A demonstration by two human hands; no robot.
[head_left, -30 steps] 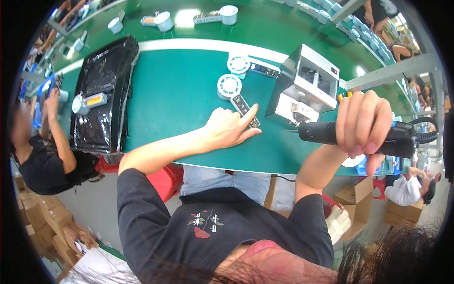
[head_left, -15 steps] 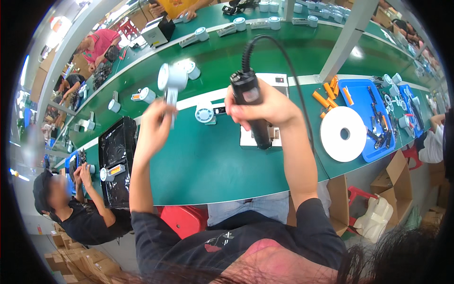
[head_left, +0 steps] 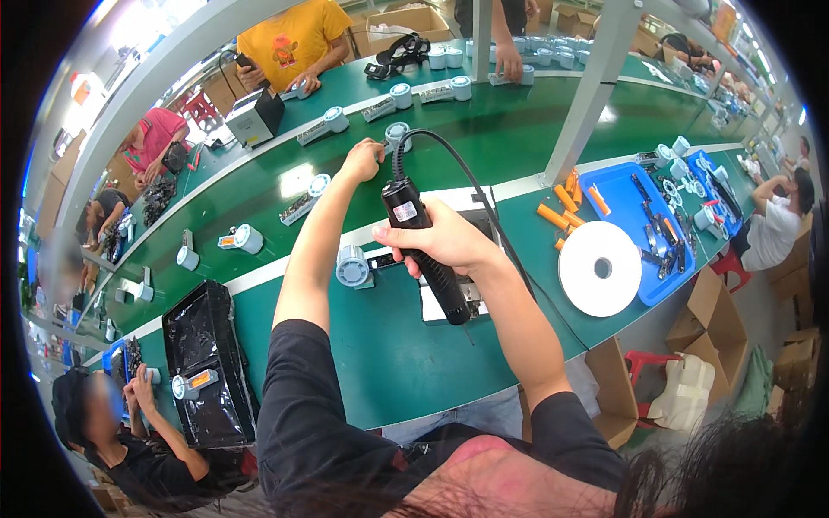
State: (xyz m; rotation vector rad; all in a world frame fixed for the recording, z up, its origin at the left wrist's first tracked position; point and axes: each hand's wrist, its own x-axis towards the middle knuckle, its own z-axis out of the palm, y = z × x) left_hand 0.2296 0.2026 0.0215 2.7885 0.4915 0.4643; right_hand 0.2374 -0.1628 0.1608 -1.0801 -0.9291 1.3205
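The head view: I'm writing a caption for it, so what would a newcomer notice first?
Probably the black power screwdriver near the middle, gripped in the right hand. Next, the big white disc beside the blue tray on the right. Then the left hand, stretched out at a pale round-headed device on the green belt, toward the top.

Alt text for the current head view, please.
A person's right hand grips a black corded tool above a green workbench; the left hand is stretched out to a pale blue round-headed device. A blue tray sits at right.
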